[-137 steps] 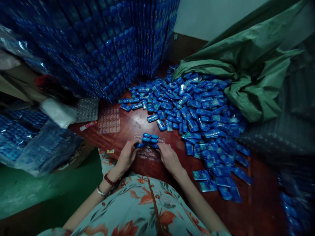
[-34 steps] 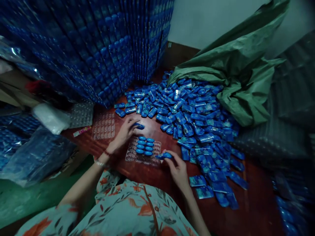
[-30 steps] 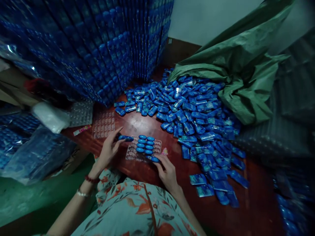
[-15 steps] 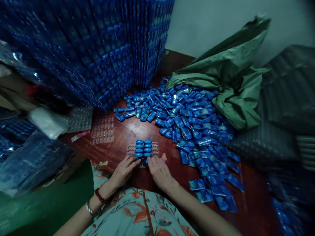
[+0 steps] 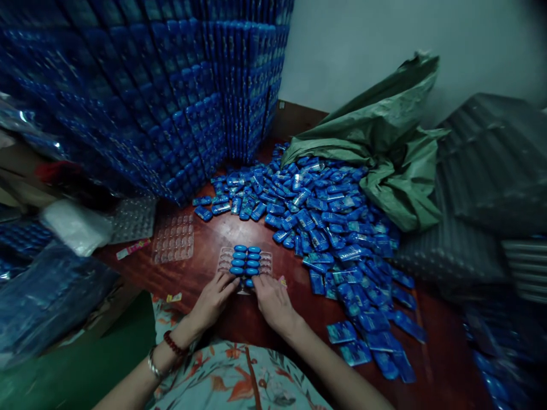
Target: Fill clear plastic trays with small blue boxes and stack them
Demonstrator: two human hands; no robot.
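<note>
Tabletop (image 5: pixel 222 228) of red wood under blue packets (image 5: pixel 325 222), pale wall (image 5: pixel 363 45) behind

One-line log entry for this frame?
left hand: at tray near edge | right hand: same | tray: part filled, blue pieces | loose packets: right

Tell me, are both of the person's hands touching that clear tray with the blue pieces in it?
Touching. In the head view the left hand and right hand both rest their fingertips on the near edge of the clear tray.
</note>
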